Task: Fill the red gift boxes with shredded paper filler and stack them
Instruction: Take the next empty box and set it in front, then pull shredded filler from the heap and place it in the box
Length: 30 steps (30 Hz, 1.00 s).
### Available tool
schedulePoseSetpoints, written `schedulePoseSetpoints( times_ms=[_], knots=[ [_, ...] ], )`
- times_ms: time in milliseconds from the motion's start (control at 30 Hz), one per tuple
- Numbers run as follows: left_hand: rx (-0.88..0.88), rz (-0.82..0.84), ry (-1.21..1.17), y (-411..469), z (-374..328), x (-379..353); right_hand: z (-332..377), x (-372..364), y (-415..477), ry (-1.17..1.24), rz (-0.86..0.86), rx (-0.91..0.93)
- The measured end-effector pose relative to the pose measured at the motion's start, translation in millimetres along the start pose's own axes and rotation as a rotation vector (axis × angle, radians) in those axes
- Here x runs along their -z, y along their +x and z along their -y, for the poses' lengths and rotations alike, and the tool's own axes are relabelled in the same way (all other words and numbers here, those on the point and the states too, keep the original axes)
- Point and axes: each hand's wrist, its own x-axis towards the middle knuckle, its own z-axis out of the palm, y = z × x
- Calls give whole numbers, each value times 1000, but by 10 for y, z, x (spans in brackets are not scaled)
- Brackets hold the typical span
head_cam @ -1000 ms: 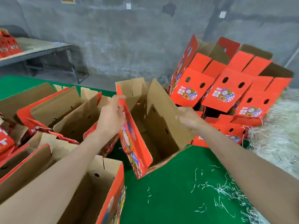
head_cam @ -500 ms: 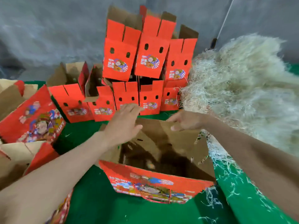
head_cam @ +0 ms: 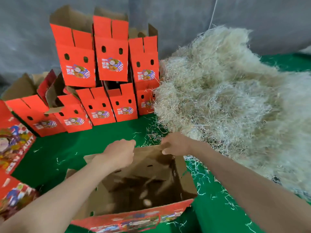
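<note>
At front edge of green tabletop, red cardboard gift box is sitting open. Right grip is pinching its far flap; left grip is curling alongside, hold unclear. Pale shredded-paper pile is lying along right edge.

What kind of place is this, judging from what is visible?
Probably a packing workshop or warehouse corner, not a home. A large heap of shredded paper filler lies on a green-covered work surface, many identical red gift boxes are stacked beside it, and the wall is plain grey.
</note>
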Motion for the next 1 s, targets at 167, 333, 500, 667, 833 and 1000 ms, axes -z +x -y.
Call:
schedulePoseSetpoints(
  times_ms=[167,333,500,667,833,1000],
  knots=[
    [-114,-237,-203,72,-749,0,-321,127,-360,198,-172,46],
    [-237,-373,-462,142,-1493,6,-729,75,-610,198,-301,-47],
    [-319,-343,-469,245,-1886,22,-1371,226,-819,-112,-537,-401],
    [-266,-273,-571,514,-2021,185,-2254,925,-967,-102,-620,-745],
    [-174,-239,-765,770,-2170,257,-2455,926,-850,3,-386,-769],
    [-42,-22,-1326,1150,-2263,572,-1844,632,-720,-4,-643,-370]
  ],
)
